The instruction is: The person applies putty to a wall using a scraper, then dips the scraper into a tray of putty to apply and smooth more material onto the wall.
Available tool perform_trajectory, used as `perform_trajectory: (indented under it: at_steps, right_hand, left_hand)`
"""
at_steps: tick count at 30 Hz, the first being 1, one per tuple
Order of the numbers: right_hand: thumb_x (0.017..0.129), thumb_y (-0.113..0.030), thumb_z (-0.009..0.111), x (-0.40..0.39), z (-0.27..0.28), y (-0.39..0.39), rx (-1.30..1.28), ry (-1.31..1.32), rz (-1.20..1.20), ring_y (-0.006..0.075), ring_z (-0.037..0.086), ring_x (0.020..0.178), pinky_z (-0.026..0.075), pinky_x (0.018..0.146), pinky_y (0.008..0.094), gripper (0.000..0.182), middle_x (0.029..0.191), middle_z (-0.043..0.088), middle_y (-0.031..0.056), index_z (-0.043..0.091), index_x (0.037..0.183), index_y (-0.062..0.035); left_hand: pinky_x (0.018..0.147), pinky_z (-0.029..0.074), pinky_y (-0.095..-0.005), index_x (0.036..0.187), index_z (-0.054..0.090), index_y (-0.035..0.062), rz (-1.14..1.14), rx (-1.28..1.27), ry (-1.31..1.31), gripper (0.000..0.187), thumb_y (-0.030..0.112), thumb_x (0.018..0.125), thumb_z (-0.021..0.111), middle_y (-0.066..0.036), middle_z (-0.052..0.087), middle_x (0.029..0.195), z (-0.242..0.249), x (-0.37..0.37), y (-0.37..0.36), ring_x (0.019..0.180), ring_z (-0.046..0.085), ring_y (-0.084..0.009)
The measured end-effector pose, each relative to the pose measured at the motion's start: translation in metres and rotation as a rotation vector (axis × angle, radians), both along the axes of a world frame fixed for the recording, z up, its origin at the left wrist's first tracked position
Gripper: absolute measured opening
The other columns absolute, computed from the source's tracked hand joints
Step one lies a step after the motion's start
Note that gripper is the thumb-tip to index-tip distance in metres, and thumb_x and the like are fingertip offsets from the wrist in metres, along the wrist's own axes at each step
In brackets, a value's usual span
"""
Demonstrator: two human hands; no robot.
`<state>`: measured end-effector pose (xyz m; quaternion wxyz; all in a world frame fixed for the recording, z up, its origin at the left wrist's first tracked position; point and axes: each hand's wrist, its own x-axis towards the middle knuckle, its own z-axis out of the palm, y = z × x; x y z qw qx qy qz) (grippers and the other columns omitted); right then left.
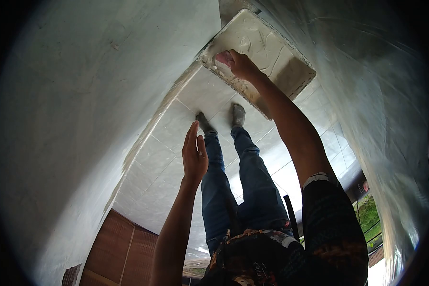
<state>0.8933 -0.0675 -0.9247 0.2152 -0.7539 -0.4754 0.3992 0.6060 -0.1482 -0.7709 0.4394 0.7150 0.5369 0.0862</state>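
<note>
My right hand (244,66) reaches over a rectangular tray (308,82) of pale, wet, plaster-like paste (252,35). Its fingers are closed on a small pink object (223,58); I cannot make out its kind, and part of it is covered by the fingers. The object is at the tray's left side, over the paste. My left hand (194,155) is raised beside the left wall, its fingers stretched out and holding nothing.
A pale smooth wall (90,95) rises on the left. Clear plastic sheeting (381,95) hangs on the right. My shoes (238,115) stand on the light tiled floor (150,164) below the tray. Reddish-brown panels (114,243) are at the lower left.
</note>
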Motion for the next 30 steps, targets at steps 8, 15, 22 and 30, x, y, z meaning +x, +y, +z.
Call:
perform_trajectory:
  at_steps: [8,15,22,30]
  right_hand:
    - [0.096,-0.014,0.051,0.002,-0.001,-0.006,-0.007,0.079,0.103,0.0449,0.065,0.098,0.05,0.083,0.0519,0.028,0.103,0.067,0.03,0.053,0.119,0.0011]
    - [0.094,-0.013,0.053,0.006,-0.001,0.001,-0.103,0.165,-0.005,0.0444,0.066,0.097,0.051,0.083,0.0497,0.031,0.103,0.067,0.0286,0.053,0.123,-0.002]
    - [0.094,-0.013,0.052,-0.002,-0.003,0.013,0.004,0.034,0.036,0.0442,0.066,0.101,0.051,0.085,0.0522,0.031,0.107,0.067,0.0295,0.053,0.123,-0.0014]
    - [0.094,-0.012,0.054,0.013,-0.011,0.004,0.005,0.103,0.171,0.0348,0.069,0.092,0.055,0.078,0.0435,0.032,0.102,0.067,0.0238,0.052,0.124,-0.0001]
  left_hand:
    - [0.11,0.042,-0.0455,0.142,0.048,-0.002,-0.048,0.037,-0.003,0.041,0.018,0.106,0.041,-0.025,0.053,0.142,0.001,0.005,-0.006,0.133,0.051,-0.0405]
    - [0.11,0.042,-0.0454,0.142,0.048,-0.0018,-0.042,0.045,-0.006,0.041,0.018,0.107,0.041,-0.025,0.053,0.142,-0.002,0.001,-0.004,0.133,0.051,-0.0402]
    - [0.111,0.042,-0.0457,0.142,0.048,-0.0017,-0.027,0.037,0.02,0.04,0.015,0.106,0.041,-0.025,0.052,0.142,0.0,-0.005,-0.006,0.133,0.051,-0.0402]
    - [0.113,0.038,-0.0447,0.142,0.048,-0.0028,0.006,0.003,0.007,0.042,0.012,0.104,0.038,-0.024,0.053,0.143,0.008,-0.002,-0.008,0.135,0.05,-0.0373]
